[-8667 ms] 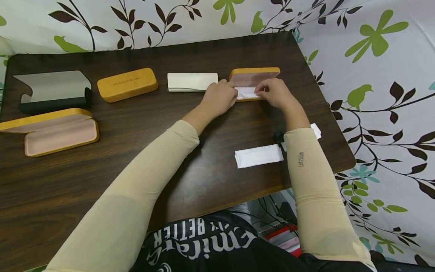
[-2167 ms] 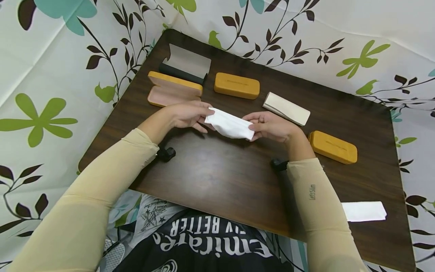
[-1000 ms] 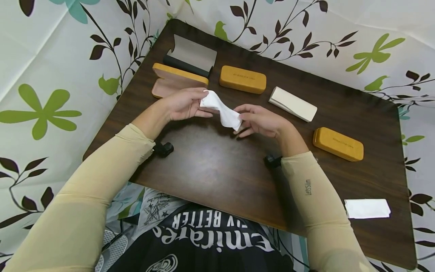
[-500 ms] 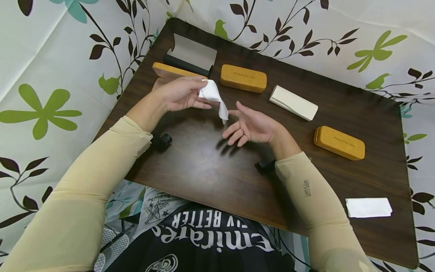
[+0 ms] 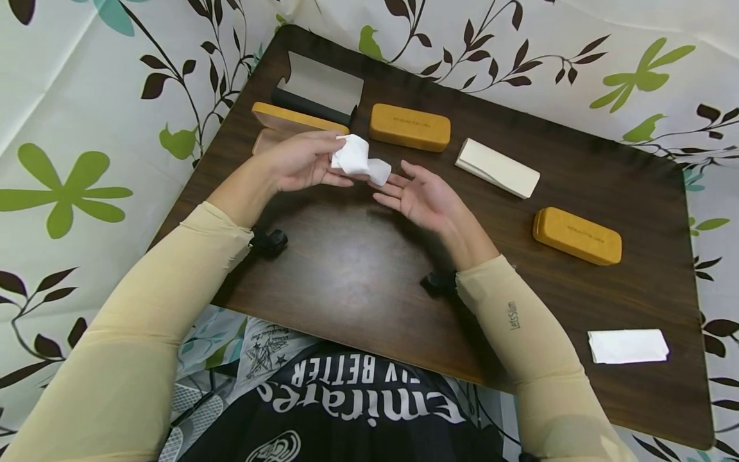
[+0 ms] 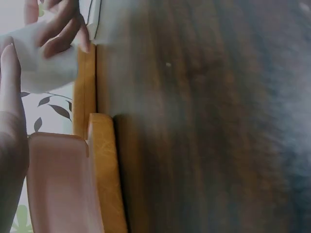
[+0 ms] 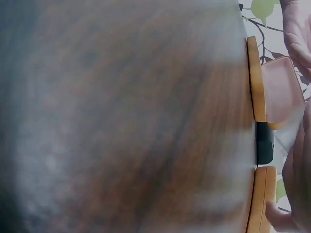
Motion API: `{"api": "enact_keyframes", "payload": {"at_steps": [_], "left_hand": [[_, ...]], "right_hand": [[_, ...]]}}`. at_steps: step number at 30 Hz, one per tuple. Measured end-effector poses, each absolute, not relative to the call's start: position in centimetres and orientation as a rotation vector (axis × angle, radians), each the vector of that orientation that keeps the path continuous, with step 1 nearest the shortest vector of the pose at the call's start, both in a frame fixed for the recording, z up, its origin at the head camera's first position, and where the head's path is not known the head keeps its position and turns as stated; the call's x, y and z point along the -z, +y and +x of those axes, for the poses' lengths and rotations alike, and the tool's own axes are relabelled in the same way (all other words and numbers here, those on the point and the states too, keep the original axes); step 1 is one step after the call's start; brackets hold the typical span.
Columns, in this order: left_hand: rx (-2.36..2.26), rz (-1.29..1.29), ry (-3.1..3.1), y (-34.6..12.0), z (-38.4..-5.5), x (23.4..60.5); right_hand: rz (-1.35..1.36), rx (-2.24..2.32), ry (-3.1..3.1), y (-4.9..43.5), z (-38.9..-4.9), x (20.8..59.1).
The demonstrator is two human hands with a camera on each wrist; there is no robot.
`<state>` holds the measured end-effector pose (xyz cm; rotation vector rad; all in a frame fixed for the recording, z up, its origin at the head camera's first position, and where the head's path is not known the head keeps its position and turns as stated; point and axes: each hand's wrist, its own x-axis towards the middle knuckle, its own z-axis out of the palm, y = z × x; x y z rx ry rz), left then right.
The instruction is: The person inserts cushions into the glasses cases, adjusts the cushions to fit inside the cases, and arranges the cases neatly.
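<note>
Over the far left part of the table, my left hand pinches a folded white cloth between thumb and fingers. The cloth's loose end droops to the right. My right hand is palm up with its fingers spread, fingertips right at that loose end. In the left wrist view the cloth looks blurred against the right hand's fingers. Behind the left hand stands an open yellow glasses case, partly hidden by it; its pink lining shows in the left wrist view.
At the back lies an opened dark green case with a grey inside. A closed yellow glasses case, a cream folding case and another closed yellow case run rightward. A second folded white cloth lies near the right edge.
Earlier, both hands worked at the right-hand yellow case, now closed. Later both held the cloth between them; the right hand let go, opened, and has come back up under its loose end.
</note>
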<state>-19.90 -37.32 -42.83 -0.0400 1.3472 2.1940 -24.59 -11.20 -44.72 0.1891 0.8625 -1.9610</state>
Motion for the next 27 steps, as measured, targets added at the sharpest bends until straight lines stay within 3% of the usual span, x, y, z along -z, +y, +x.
{"api": "enact_keyframes", "payload": {"at_steps": [6,13,22,27], "left_hand": [[-2.194,-0.056,1.357,-38.0,-19.6,43.4],[-2.144,0.058,1.382,-38.4,-19.3,42.4],[-2.061,0.421,1.225,-38.1,-18.6,41.6],[-2.054,0.473,1.211,-38.1,-18.8,41.9]], "right_hand": [[0.172,2.021,1.118,-11.6,-24.4,44.4],[-0.144,1.523,1.884,-11.9,-24.0,44.1],[-0.333,1.527,1.143,-12.4,-23.5,44.7],[-0.478,1.527,0.942,-12.2,-23.3,45.2]]}}
